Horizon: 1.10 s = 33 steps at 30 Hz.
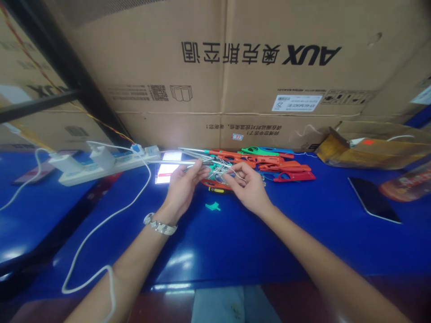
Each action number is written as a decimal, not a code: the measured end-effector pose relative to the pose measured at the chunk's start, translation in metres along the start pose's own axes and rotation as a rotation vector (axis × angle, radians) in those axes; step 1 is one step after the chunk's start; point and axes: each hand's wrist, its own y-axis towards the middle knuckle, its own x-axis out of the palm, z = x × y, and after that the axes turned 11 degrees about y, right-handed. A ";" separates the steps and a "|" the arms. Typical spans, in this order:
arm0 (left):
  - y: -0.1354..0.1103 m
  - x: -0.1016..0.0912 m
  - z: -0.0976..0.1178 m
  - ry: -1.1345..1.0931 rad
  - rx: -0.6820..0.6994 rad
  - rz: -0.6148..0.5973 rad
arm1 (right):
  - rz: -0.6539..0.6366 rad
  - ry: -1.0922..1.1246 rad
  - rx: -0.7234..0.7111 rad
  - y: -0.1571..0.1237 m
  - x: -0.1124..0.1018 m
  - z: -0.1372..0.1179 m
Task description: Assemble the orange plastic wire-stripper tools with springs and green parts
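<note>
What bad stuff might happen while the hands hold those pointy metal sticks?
1. The thin metal rods in the left hand look pointed. They might poke the right hand, which is close to them.
2. The rods cross above the lit phone. A slip might scratch its screen.
3. The white cable loops beside the left forearm. A snag might tug the power strip.
</note>
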 end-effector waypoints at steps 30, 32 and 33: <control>-0.001 -0.001 -0.004 0.071 -0.012 0.070 | -0.178 -0.331 0.064 0.007 0.008 -0.009; -0.002 0.001 -0.004 0.079 -0.034 0.053 | -0.146 -0.386 0.093 0.004 0.015 -0.009; -0.003 0.002 -0.004 0.081 -0.045 0.047 | -0.126 -0.415 0.111 0.003 0.018 -0.010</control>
